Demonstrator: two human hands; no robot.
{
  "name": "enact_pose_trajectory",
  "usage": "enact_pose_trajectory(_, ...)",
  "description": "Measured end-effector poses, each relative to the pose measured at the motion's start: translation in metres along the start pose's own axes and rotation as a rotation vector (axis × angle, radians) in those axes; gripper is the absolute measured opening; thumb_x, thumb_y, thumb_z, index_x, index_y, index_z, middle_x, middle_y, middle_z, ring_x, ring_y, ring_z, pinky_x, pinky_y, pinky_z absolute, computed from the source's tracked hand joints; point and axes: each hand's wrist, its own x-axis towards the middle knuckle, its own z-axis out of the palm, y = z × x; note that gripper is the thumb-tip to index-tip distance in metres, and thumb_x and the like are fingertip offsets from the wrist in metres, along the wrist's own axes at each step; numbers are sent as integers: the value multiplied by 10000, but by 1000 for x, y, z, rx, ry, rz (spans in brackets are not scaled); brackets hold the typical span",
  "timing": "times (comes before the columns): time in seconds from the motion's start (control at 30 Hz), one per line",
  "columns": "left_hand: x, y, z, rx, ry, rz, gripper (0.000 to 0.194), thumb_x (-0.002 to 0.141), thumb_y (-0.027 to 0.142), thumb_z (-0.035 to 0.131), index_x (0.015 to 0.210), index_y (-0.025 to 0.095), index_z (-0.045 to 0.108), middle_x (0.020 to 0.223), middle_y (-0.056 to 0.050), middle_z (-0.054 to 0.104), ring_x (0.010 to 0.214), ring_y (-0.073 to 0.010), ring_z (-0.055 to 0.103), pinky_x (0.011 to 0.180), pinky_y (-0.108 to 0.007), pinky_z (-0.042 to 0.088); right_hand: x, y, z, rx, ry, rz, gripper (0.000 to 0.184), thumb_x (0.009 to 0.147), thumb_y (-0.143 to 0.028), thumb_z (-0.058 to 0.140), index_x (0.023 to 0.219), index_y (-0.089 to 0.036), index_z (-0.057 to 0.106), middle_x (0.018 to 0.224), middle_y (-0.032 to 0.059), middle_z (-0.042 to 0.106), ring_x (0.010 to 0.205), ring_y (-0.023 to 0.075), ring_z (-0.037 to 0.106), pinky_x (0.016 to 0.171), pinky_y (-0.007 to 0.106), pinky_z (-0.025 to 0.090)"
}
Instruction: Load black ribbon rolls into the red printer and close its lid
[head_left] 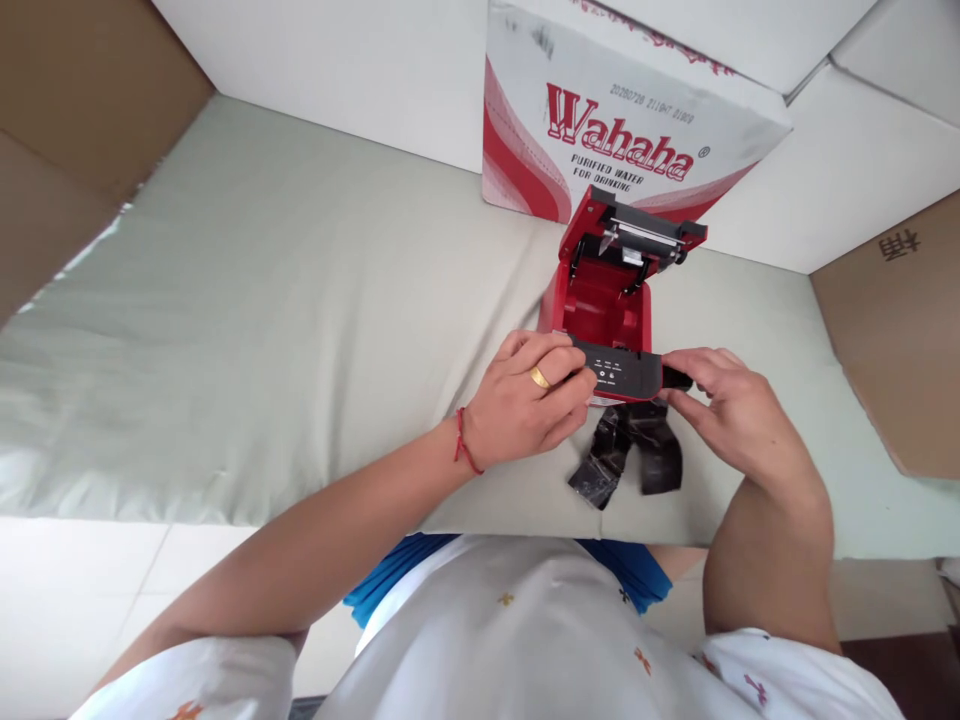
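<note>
A red and black label printer (619, 375) sits with its lid (637, 235) raised, so the red roll bay (600, 305) inside shows. My left hand (529, 395) rests over the left front corner of the printer, its fingers curled onto the black panel. At the right front corner, my right hand (731, 405) pinches a piece of black film (677, 378) between thumb and fingers, close against the casing. More crumpled, shiny black film (660, 455) lies on the cloth just before the printer; I cannot tell whether it is one piece with the pinched part.
A Wahaha water carton (525, 140) stands right behind the raised lid. White boxes or panels (360, 70) line the back. Brown cardboard (892, 330) borders the right, and more brown cardboard (82, 130) the left. Pale green cloth (247, 300) covers the table; its front edge is near my body.
</note>
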Motion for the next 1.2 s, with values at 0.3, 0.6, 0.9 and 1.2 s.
enact_pose_trajectory(0.3, 1, 1, 0, 0, -4, -3, 98, 976, 217, 649, 1071, 195, 636, 1018, -66, 751, 1051, -244, 707, 851, -393, 504, 26, -24, -57, 138, 93, 190, 368, 958, -451, 729, 1299, -327, 784, 1032, 58, 741, 622, 159, 532, 592, 357, 466)
enact_pose_trajectory(0.6, -3, 9, 4, 26, 103, 34, 351, 995, 192, 624, 1344, 197, 649, 1217, -82, 790, 1258, -236, 701, 1102, -419, 519, 105, -46, 2, -129, -114, 98, 376, 941, -238, 622, 1281, -243, 782, 1198, 91, 806, 1024, 311, 750, 921, 447, 567)
enact_pose_trajectory(0.9, -3, 20, 4, -47, -4, 77, 233, 1025, 164, 612, 1245, 171, 690, 1177, -47, 828, 1227, -193, 741, 1158, -398, 522, 118, -56, 20, -253, -93, 165, 406, 951, -226, 611, 1324, -247, 770, 1250, 98, 807, 1139, 367, 747, 966, 483, 556)
enact_pose_trajectory(1.2, -2, 18, 1, -6, -6, 88, 208, 1031, 167, 634, 1234, 192, 675, 1137, -43, 823, 1161, -196, 752, 1050, -398, 539, 106, -65, 11, -81, -42, 7, 330, 980, -236, 645, 1274, -222, 795, 1245, 84, 809, 1148, 327, 757, 990, 462, 579)
